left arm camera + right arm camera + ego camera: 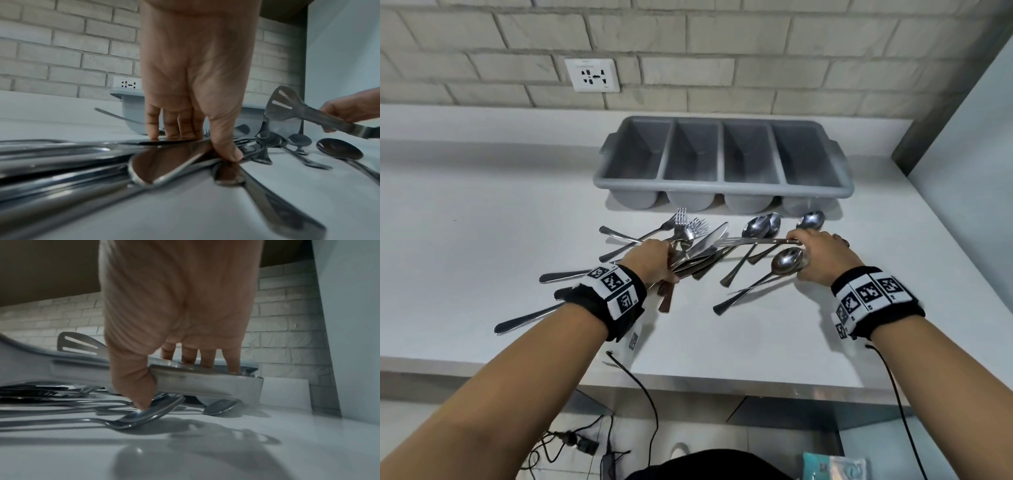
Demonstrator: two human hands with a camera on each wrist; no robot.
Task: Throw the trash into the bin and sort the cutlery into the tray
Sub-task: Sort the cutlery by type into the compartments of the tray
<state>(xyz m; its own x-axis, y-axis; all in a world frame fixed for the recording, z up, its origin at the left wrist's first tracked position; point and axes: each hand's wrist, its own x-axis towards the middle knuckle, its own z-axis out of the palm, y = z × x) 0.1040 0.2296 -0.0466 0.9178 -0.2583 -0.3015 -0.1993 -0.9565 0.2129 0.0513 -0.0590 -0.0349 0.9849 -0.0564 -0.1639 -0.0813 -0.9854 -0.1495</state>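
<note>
Tray (pixel 723 192) sits at the counter's (pixel 482 212) far edge near the right corner, four compartments running front to back, all looking empty. Cutlery pile (pixel 698 246) lies just in front of it, between tray and both hands, handles mostly pointing back toward the near edge. Left hand (pixel 654 262) is curled round a bundle of knives and forks (pixel 690 258). Right hand (pixel 816 255) pinches slotted tongs (pixel 756 241), long axis parallel to the tray's front wall; thumb rests on a spoon (pixel 787 259). Right hand looks nearer the tray.
</note>
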